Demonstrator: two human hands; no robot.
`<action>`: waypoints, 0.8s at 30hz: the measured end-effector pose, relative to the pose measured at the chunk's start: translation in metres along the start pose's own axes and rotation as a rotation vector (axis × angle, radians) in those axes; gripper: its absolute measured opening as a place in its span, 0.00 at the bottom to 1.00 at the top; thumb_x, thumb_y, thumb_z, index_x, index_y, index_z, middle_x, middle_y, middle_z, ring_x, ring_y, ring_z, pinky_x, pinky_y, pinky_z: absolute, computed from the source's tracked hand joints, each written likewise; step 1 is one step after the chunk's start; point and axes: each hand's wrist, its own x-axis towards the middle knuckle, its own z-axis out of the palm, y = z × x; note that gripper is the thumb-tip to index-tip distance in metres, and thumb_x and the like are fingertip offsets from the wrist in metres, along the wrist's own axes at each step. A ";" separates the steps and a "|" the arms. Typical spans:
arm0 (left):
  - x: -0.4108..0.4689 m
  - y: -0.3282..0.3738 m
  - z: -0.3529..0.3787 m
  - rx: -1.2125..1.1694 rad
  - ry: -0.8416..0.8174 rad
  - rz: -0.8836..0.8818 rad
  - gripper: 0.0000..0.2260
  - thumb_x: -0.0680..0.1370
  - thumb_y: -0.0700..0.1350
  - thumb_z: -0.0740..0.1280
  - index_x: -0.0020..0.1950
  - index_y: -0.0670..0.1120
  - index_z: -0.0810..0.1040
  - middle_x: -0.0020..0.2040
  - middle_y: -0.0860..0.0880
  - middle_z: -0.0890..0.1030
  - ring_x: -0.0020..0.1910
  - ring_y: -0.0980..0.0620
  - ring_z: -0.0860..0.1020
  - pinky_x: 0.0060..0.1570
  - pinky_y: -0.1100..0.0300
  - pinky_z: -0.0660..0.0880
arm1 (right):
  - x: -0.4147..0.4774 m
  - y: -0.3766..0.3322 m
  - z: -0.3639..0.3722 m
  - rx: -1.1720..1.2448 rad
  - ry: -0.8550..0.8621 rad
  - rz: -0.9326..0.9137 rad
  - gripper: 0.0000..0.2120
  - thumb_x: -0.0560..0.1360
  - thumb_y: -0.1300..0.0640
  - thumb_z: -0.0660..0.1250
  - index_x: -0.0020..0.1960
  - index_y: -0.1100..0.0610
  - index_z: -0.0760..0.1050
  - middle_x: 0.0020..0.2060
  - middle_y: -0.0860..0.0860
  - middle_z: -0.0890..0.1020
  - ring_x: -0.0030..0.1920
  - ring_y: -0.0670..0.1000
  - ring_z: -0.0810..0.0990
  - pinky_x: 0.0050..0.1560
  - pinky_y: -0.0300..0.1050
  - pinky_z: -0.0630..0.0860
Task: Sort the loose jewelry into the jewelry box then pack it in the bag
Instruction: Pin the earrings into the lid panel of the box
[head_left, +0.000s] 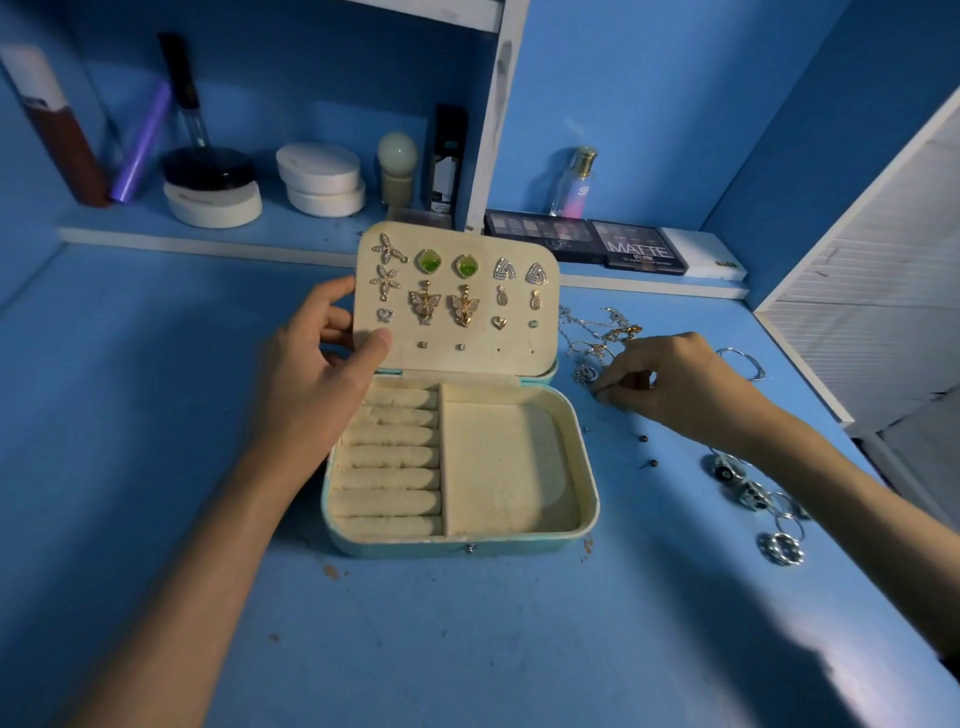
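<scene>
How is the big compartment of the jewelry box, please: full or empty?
Empty: the big compartment of the jewelry box shows only bare cream lining; the earrings are pinned on the raised lid panel.

Matt cream velvety lining in the jewelry box (582, 457), shiny metal rings (779, 545), scuffed painted blue table (467, 649)

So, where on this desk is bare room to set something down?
Bare desk lies left of the jewelry box and in front of it. Right of the box is crowded: chains, rings and studs lie around the right hand.
</scene>
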 end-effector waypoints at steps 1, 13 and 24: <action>0.000 0.000 0.000 0.000 0.000 0.000 0.16 0.76 0.40 0.68 0.62 0.50 0.74 0.43 0.56 0.79 0.39 0.66 0.77 0.38 0.76 0.70 | 0.000 0.000 -0.001 -0.016 0.004 -0.010 0.06 0.68 0.62 0.75 0.42 0.52 0.85 0.32 0.37 0.75 0.31 0.39 0.72 0.42 0.46 0.75; 0.000 -0.001 0.001 0.010 0.010 0.005 0.16 0.75 0.40 0.69 0.62 0.50 0.75 0.42 0.57 0.78 0.39 0.66 0.77 0.38 0.76 0.70 | 0.005 -0.003 -0.006 -0.085 -0.052 -0.008 0.03 0.69 0.57 0.74 0.42 0.52 0.85 0.33 0.38 0.73 0.34 0.47 0.73 0.43 0.49 0.76; -0.001 0.003 -0.001 -0.011 0.004 0.005 0.15 0.76 0.40 0.68 0.58 0.55 0.73 0.43 0.56 0.79 0.39 0.66 0.77 0.39 0.76 0.71 | 0.004 -0.008 0.000 -0.139 -0.084 0.038 0.10 0.67 0.49 0.62 0.40 0.54 0.77 0.33 0.46 0.77 0.37 0.54 0.75 0.42 0.50 0.77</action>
